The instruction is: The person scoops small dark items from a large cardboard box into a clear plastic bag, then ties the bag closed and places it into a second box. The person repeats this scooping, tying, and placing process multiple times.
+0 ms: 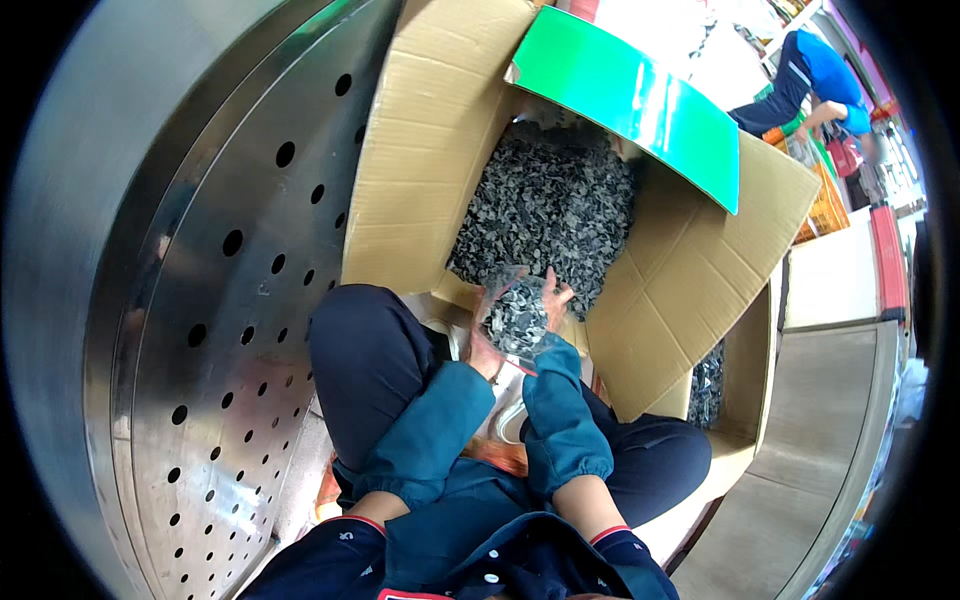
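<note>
Our left hand (484,358) cups the clear bag (515,318) from its lower left while our right hand (556,298) steadies its right side, so the grip is full, wrapped around soft film. The bag sits at the near edge of the cardboard box (425,150). We judge it light, limp and rather slippery, its dry flakes brittle; a palm beneath and fingers near the rim should suit. Beyond, loose grey-black flakes (550,200) reach toward the box's far edge, by a green flap (630,105).
</note>
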Motion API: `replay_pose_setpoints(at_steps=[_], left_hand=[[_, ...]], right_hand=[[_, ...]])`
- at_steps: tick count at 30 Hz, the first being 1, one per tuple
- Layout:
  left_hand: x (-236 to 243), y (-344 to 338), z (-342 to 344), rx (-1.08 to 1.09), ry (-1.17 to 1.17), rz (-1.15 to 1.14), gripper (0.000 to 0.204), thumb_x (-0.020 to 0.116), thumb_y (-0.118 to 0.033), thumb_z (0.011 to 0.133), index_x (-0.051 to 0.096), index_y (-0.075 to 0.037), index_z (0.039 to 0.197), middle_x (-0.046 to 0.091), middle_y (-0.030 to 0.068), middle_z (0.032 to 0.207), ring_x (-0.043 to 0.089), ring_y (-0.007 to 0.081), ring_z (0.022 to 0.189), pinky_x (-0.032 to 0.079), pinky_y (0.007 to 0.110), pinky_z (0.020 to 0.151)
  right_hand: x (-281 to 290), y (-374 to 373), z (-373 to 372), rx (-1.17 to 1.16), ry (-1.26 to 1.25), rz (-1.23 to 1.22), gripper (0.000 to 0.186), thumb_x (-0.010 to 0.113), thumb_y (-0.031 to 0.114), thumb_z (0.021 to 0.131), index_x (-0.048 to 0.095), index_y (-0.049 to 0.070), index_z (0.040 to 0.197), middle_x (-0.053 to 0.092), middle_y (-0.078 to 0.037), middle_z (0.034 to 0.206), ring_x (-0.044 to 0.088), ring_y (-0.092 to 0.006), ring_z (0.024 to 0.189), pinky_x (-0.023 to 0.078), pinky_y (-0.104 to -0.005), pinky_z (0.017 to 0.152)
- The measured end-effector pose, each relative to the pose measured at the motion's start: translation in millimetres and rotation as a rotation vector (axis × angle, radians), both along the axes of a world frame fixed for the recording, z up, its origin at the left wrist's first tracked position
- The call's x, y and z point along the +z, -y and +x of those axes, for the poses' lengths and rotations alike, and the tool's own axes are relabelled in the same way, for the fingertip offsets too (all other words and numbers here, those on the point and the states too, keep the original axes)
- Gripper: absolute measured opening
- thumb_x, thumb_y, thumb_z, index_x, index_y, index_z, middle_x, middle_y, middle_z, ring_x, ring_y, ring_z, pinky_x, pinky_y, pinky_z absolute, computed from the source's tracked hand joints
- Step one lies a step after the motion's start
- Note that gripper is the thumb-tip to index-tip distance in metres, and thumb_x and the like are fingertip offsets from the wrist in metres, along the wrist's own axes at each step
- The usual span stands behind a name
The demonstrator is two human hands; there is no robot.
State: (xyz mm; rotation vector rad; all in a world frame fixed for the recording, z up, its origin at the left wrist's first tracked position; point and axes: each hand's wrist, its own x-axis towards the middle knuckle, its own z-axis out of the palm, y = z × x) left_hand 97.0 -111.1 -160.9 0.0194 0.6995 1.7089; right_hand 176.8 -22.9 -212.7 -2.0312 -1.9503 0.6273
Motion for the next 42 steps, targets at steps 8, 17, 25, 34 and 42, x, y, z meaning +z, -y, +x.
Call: replay_pose_setpoints(at_steps=[8, 17, 25, 34, 42], left_hand=[[21.3, 3.2, -1.1, 0.099, 0.110, -0.179, 0.048, 0.037, -0.045, 0.091, 0.048, -0.011, 0.123, 0.053, 0.0049, 0.120, 0.050, 0.0186, 0.109, 0.040, 0.035, 0.093], [37.2, 9.2, 3.0, 0.117, 0.087, -0.208, 0.054, 0.036, -0.050, 0.091, 0.047, -0.010, 0.126, 0.052, 0.0018, 0.124, 0.049, 0.0166, 0.111, 0.038, 0.032, 0.094], [25.2, 8.0, 3.5, 0.105, 0.047, -0.164, 0.057, 0.039, -0.052, 0.089, 0.047, -0.009, 0.125, 0.053, 0.0035, 0.122, 0.050, 0.0169, 0.108, 0.038, 0.030, 0.093], [21.7, 6.5, 0.5, 0.128, 0.064, -0.098, 0.060, 0.043, -0.054, 0.087, 0.047, -0.008, 0.125, 0.052, 0.0055, 0.122, 0.051, 0.0179, 0.109, 0.039, 0.031, 0.093], [31.1, 4.7, 1.9, 0.062, 0.066, -0.085, 0.058, 0.040, -0.055, 0.088, 0.050, -0.008, 0.121, 0.056, 0.0054, 0.117, 0.054, 0.0188, 0.104, 0.041, 0.032, 0.091]], right_hand=[[-13.8, -9.6, 1.2, 0.073, -0.004, 0.121, 0.042, 0.048, 0.009, 0.078, 0.046, 0.026, 0.116, 0.036, -0.019, 0.113, 0.055, -0.0410, 0.087, 0.047, -0.0468, 0.072], [-11.1, -23.9, 11.7, -0.060, -0.307, -0.133, 0.032, 0.051, 0.027, 0.079, 0.044, 0.012, 0.106, 0.049, -0.025, 0.103, 0.053, -0.0442, 0.088, 0.042, -0.0483, 0.076], [-11.3, -27.7, 60.0, 0.151, -0.358, 0.136, 0.028, 0.072, 0.012, 0.061, 0.053, 0.010, 0.082, 0.052, -0.016, 0.089, 0.054, -0.0340, 0.085, 0.045, -0.0388, 0.075], [155.9, -49.7, 42.2, 0.244, -1.010, -0.224, 0.013, 0.060, 0.004, 0.074, 0.052, 0.013, 0.081, 0.048, 0.007, 0.069, 0.041, -0.0027, 0.054, 0.031, -0.0182, 0.040], [277.5, -15.9, 18.9, 1.037, -0.796, -0.370, 0.018, 0.064, 0.005, 0.068, 0.053, 0.007, 0.082, 0.052, 0.000, 0.082, 0.048, -0.0091, 0.078, 0.040, -0.0247, 0.070]])
